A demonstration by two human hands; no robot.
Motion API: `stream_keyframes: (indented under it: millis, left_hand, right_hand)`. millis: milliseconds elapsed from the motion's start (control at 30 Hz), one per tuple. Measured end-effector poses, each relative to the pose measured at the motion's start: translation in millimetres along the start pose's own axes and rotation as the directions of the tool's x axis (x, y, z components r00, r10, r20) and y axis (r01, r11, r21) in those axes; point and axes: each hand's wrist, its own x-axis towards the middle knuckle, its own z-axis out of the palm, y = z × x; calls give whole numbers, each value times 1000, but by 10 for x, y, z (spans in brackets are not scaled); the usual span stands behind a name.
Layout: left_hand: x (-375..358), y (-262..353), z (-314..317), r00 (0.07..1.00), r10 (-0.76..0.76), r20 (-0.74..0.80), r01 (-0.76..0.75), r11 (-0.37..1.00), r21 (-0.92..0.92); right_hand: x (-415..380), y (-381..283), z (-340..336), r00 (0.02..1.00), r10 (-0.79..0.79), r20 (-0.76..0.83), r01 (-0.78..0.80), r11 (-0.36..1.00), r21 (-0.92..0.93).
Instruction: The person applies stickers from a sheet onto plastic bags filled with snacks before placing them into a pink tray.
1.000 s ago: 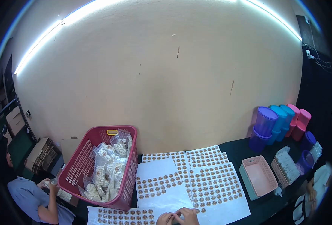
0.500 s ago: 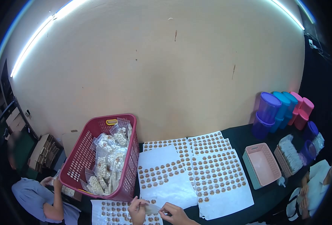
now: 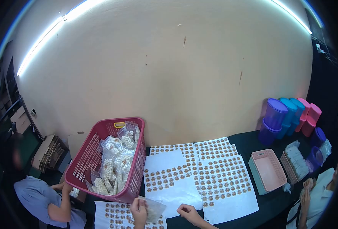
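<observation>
Near the bottom centre, my left hand [image 3: 139, 212] is closed on the edge of a clear plastic bag [image 3: 156, 210]. The bag looks pale inside, but I cannot make out its contents. It hangs over a sticker sheet [image 3: 101, 213] with rows of round brown stickers. My right hand [image 3: 190, 215] is apart from the bag, to its right, with fingertips drawn together. Whatever they may pinch is too small to see. Just beyond it lies a half-used sticker sheet [image 3: 162, 162], and to the right a fuller sticker sheet [image 3: 230, 210].
A maroon laundry basket [image 3: 137, 171] with filled bags [image 3: 117, 160] stands at left. On the right are a pink basket [image 3: 268, 168], a basket of clear bags [image 3: 295, 160] and purple, blue and pink containers [image 3: 274, 114]. Co-workers sit at far left [image 3: 42, 198] and far right [image 3: 321, 196].
My hands have moved apart. The right hand has left the bag and shifted right; the left still holds the bag, which now shows more fully. The view has shifted slightly.
</observation>
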Motion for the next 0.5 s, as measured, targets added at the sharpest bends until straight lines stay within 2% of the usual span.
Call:
stream_keyframes:
  millis: [33, 67, 100, 133, 167, 200, 233, 267, 300, 333, 367, 400, 433, 467, 500]
  left_hand:
    - [-21, -22, -8, 997, -30, 68, 27, 999, 45]
    - [-55, -108, 19, 989, -1, 147, 7, 999, -45]
    - [-136, -161, 51, 976, -109, 187, 135, 982, -132]
    - [-209, -246, 137, 958, -185, 218, 259, 884, -390]
    - [-271, -399, 225, 932, -245, 269, 362, 703, -612]
    - [-294, -614, 301, 933, -242, 267, 358, 701, -617]
    - [-308, -856, 385, 845, -110, 523, 530, 291, -797]
    - [-323, -873, 459, 739, 134, 661, 674, -160, -721]
    - [-385, -880, 520, 742, 131, 658, 671, -168, -723]
    - [-419, -697, 591, 694, -75, 716, 687, -229, -689]
    - [-454, -599, 626, 602, -272, 751, 691, -295, -660]
    - [-386, -694, 635, 654, -129, 745, 740, -92, -666]
    - [-423, -754, 633, 653, -133, 746, 741, -92, -665]
    - [-379, -510, 639, 686, -343, 642, 727, 330, -602]
    - [-354, -379, 635, 752, -475, 458, 645, 673, -361]
  right_hand:
    - [-78, 143, -20, 1000, 2, 7, -2, 1000, -2]
    - [-136, 226, -25, 977, 210, 48, -214, 967, 141]
    - [-151, 292, -43, 909, 400, 115, -416, 870, 266]
    - [-280, 200, 79, 908, 404, 114, -419, 851, 316]
    - [-363, 170, 88, 881, 369, 297, -464, 798, 385]
    - [-386, 223, 112, 838, 399, 373, -542, 696, 471]
    - [-406, 265, 143, 790, 418, 449, -613, 577, 540]
    - [-466, -70, 218, 787, 424, 448, -616, 577, 537]
    - [-561, -432, 263, 796, 471, 380, -605, 612, 509]
    - [-622, -671, 293, 801, 513, 310, -597, 645, 477]
    - [-561, -448, 199, 796, 521, 308, -603, 641, 475]
    - [-427, -134, 70, 807, 362, 467, -590, 526, 612]
    - [-362, 181, -71, 803, 159, 574, -587, 376, 717]
    - [-321, 95, -148, 788, 33, 615, -581, 368, 726]
    - [-321, 53, -211, 862, 97, 497, -463, 549, 695]
